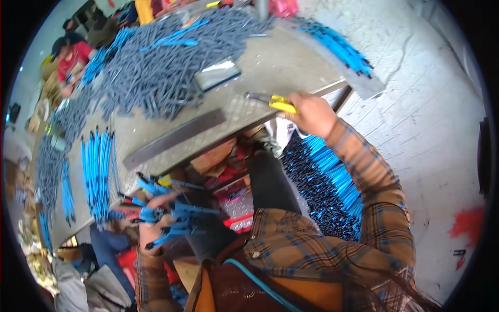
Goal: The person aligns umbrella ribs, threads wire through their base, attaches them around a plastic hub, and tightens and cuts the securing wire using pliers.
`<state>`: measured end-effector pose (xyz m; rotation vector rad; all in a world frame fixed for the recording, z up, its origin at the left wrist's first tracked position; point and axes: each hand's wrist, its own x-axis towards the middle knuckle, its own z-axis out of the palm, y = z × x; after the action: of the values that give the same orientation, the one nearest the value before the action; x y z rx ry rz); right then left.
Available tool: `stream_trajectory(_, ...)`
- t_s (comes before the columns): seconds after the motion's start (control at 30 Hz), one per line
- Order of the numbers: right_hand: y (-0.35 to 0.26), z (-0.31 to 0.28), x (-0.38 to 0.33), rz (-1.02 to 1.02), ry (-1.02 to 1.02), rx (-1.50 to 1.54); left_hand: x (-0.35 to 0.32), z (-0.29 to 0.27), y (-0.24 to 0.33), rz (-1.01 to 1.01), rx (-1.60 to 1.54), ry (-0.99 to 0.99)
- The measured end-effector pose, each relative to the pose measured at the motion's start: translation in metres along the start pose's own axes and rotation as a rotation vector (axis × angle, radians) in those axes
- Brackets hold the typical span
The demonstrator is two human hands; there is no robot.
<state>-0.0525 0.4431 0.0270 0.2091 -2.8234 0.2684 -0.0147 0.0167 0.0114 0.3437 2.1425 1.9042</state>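
My right hand (314, 113) is closed around yellow-handled pliers (282, 103), held over the table's near right edge with the metal jaws pointing left. Slim blue tubes with black ends (192, 209) fan out from my left hand (149, 231), which grips several of them below the table edge, in front of my lap. The tubes partly cover its fingers. On the table just beyond that hand lies a row of similar blue tubes (96, 177).
A large heap of grey sticks (156, 73) covers the table's far part. A dark metal bar (176, 138) lies along its near edge, a flat glossy slab (218, 75) behind it. Blue tubes (338, 47) rest at the far right corner; many more (332, 177) stand below. A person (73, 62) sits far left.
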Motion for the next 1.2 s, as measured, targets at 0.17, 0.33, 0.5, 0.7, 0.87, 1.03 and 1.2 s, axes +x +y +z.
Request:
stream_trajectory(0.17, 0.061, 0.009, 0.04, 0.154, -0.068, -0.178, 0.012, -0.008, 0.001, -0.01, 0.135, -0.071)
stream_trajectory(0.33, -0.038, 0.04, 0.036, -0.394, 0.096, 0.228, 0.015, -0.006, 0.038, 0.278, -0.06, -0.144)
stream_trajectory(0.5, -0.152, 0.092, -0.005, -0.365, -0.788, 1.085, 0.04, 0.005, 0.046, 0.279, -0.401, -0.3)
stream_trajectory(0.7, -0.21, 0.08, 0.009, -0.548, -0.625, 1.134, 0.018, -0.04, 0.067, 0.55, -0.477, 0.186)
stream_trajectory(0.87, -0.281, 0.048, 0.073, -0.211, -0.634, 1.266, -0.019, -0.151, 0.05, 0.682, -0.089, 0.956)
stream_trajectory(1.03, -0.358, 0.102, 0.156, 0.071, -0.734, 1.456, -0.004, -0.226, -0.052, 0.298, 0.293, 1.198)
stream_trajectory(1.2, -0.416, 0.139, 0.175, 0.182, -0.723, 1.221, -0.002, -0.213, -0.068, 0.328, -0.264, 1.161)
